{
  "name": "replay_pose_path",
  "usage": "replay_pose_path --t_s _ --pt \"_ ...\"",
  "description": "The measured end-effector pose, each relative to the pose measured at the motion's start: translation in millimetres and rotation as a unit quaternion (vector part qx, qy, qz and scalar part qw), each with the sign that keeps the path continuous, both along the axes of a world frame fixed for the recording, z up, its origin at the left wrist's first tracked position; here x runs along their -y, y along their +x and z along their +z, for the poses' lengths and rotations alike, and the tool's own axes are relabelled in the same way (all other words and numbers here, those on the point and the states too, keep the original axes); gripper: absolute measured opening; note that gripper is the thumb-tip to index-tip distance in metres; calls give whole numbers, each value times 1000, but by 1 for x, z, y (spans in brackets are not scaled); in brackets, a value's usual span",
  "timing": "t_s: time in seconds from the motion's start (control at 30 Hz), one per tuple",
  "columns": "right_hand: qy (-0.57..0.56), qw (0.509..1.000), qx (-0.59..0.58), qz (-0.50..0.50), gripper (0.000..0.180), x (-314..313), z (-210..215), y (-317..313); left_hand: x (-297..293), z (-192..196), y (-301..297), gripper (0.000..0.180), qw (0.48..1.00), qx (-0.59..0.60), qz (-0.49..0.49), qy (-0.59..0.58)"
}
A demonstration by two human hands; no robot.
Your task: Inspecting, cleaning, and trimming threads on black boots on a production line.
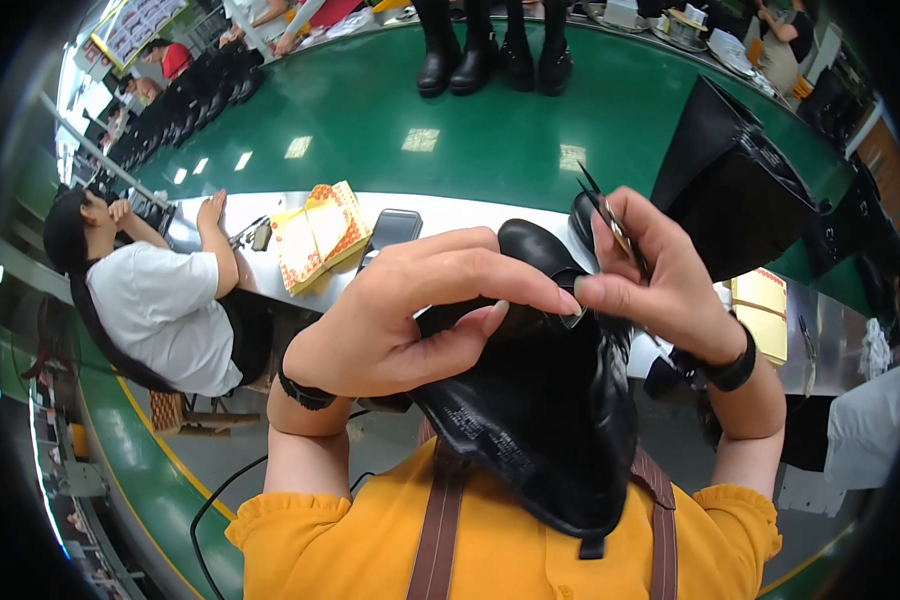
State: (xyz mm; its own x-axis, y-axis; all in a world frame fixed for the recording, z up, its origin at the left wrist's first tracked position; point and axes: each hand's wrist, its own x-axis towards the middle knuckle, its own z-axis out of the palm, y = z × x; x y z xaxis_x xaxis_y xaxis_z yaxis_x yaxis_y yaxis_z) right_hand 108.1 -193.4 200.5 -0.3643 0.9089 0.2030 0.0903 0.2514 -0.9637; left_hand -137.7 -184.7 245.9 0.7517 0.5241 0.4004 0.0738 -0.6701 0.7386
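Observation:
A black leather boot [540, 420] lies against my chest, toe pointing away from me and shaft opening toward me. My left hand [410, 315] grips it from the left, thumb and fingers closed over the upper near the ankle. My right hand [660, 275] holds small scissors [610, 222] with the blades pointing up and away, while its forefinger pinches the boot's edge next to my left fingertips. Both wrists wear black bands.
A metal worktable [440, 215] runs across in front, holding a yellow patterned box [318, 235], a dark phone [395, 228] and another yellow box [762, 312]. A person in a white shirt [160, 310] sits at left. Black boots [490, 60] stand on the green conveyor; a black container [735, 185] stands at right.

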Motion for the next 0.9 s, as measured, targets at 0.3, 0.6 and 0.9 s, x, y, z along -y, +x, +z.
replay_pose_path --t_s 0.3,0.6,0.9 --pt "47 999 19 -11 49 33 -17 -7 7 -19 -17 39 995 38 24 -93" --pt "209 957 196 -42 31 41 -8 -16 14 -26 -18 41 992 68 102 -28" --pt "191 954 197 -119 34 42 -7 -25 21 -29 -18 44 987 64 146 18"
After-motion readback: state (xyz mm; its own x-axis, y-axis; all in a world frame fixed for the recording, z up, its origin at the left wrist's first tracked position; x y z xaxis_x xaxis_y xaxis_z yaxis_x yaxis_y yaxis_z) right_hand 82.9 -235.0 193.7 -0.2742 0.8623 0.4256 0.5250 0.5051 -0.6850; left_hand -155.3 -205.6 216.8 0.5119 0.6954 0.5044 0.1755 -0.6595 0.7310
